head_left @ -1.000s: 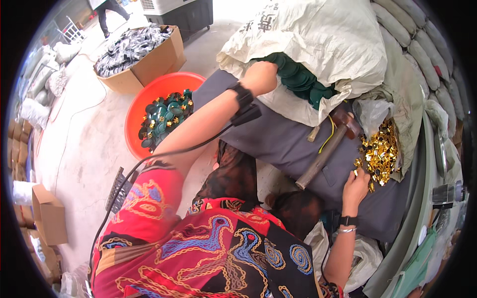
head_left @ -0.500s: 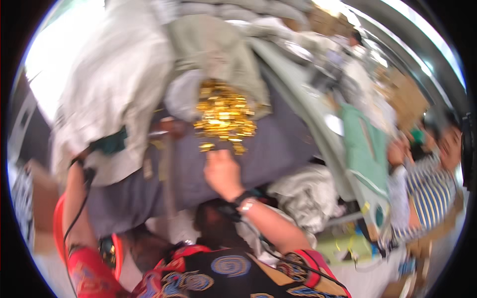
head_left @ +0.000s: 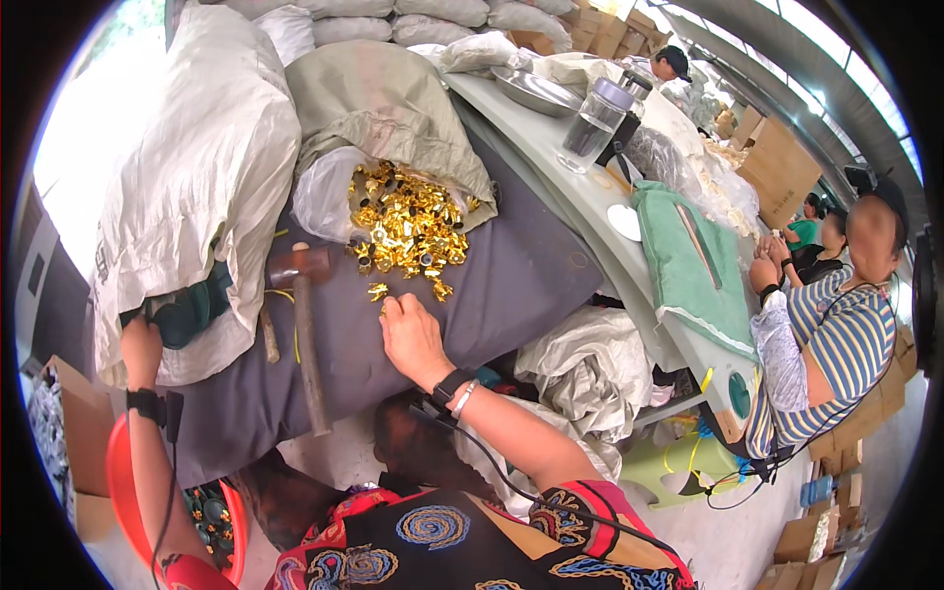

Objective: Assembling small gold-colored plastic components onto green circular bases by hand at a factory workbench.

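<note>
The right hand [head_left: 413, 339] rests knuckles-up on the dark grey cloth work surface [head_left: 511, 285]. Its fingers [head_left: 391, 307] are curled narrow with the tips pinched toward a single small gold foil-like piece [head_left: 378, 291]; whether that piece is gripped or only touched I cannot tell. A black wristband and a thin bracelet sit at the wrist, with a black cable trailing back along the forearm.

Just beyond the fingertips lies the heap of shiny gold metal pieces [head_left: 408, 221], spilling out of a clear plastic bag onto the cloth. To the left of the fingers, a hammer with a worn wooden handle and rusty head [head_left: 303, 315] lies flat, its head near the heap's edge.

Farther left, the left hand [head_left: 143, 344] reaches to the dark green bundle [head_left: 192, 310] tucked under a large white woven sack [head_left: 197, 167]. Its fingers are hidden, so I cannot tell their grip.

Past the heap stands a pale table [head_left: 590, 197] with a clear jar [head_left: 595, 123]. Another person in a striped shirt sits at far right.

Judged from this, the loose pieces near the heap's lower edge could scatter off the sloping cloth if the hand sweeps them, and a tug on the sack could roll the hammer.
</note>
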Motion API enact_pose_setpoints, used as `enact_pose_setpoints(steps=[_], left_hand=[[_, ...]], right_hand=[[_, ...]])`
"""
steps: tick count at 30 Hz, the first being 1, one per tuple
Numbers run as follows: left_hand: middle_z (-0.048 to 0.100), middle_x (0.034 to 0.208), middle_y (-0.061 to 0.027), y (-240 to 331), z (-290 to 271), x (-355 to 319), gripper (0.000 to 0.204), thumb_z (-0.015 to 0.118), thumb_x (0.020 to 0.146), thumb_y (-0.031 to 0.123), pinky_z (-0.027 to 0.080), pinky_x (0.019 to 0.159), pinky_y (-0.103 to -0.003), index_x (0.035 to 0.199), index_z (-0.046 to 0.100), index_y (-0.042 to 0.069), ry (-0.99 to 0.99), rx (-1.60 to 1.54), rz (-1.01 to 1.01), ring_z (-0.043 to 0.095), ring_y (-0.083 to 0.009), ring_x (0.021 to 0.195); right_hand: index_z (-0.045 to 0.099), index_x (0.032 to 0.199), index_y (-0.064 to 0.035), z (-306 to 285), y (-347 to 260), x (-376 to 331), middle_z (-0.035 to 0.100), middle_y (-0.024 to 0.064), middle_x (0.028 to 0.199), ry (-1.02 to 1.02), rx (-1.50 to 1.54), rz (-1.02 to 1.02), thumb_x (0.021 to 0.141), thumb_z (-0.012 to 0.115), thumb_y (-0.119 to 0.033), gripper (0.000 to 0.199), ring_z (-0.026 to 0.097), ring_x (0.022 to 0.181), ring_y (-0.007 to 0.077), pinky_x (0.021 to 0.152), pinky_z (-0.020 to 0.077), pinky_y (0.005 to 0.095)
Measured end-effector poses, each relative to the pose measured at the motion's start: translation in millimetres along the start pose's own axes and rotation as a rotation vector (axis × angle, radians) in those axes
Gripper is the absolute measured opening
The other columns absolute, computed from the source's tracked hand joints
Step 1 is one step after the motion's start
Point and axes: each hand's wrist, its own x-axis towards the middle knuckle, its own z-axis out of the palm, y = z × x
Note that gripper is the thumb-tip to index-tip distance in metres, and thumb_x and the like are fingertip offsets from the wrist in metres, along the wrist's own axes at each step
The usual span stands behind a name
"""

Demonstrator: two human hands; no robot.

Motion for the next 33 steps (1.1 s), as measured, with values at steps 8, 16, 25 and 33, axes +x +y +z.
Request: enact_pose_setpoints(steps=[8,16,25,33], left_hand=[[0.054,0.059,-0.0192,23,-33,-47,0.018,0.05,0.08,0.011,0.045,0.046,-0.039,0.076,0.052,-0.007,-0.048,-0.511,-0.204,0.058,-0.0275,0.048],[0.051,0.053,-0.0042,68,-93,-90,0.015,0.053,0.082,0.013,0.033,0.032,-0.024,0.074,0.054,0.0,-0.169,-1.114,-0.454,0.049,-0.0125,0.037],[0.059,0.068,0.0001,205,-132,-129,0.016,0.056,0.086,0.014,0.043,0.046,-0.02,0.091,0.063,0.001,-0.619,-1.315,-0.307,0.056,-0.0064,0.052],[0.057,0.064,-0.0138,226,-109,-154,0.011,0.055,0.079,0.004,0.043,0.051,-0.034,0.079,0.058,-0.006,-0.369,-1.139,0.018,0.056,-0.0222,0.054]], right_hand=[[0.053,0.097,0.0002,2,-2,-1,0.052,0.0154,0.086,0.013,0.012,0.011,0.081,0.061,-0.014,0.023,0.057,0.081,0.0323,0.069,0.0496,0.0412],[0.052,0.106,0.0022,-6,-4,-8,0.053,0.0183,0.09,-0.048,0.152,0.01,0.079,0.061,-0.007,0.03,0.057,0.083,0.037,0.072,0.0482,0.0432],[0.059,0.11,-0.0024,-67,-53,-18,0.054,0.0056,0.085,-0.415,0.89,-0.016,0.081,0.063,-0.002,0.03,0.055,0.075,0.013,0.068,0.0459,0.0248],[0.055,0.108,0.0024,-56,-77,-30,0.054,0.0062,0.088,-0.468,1.021,-0.045,0.083,0.065,-0.005,0.028,0.054,0.077,0.0126,0.07,0.0464,0.0244]])
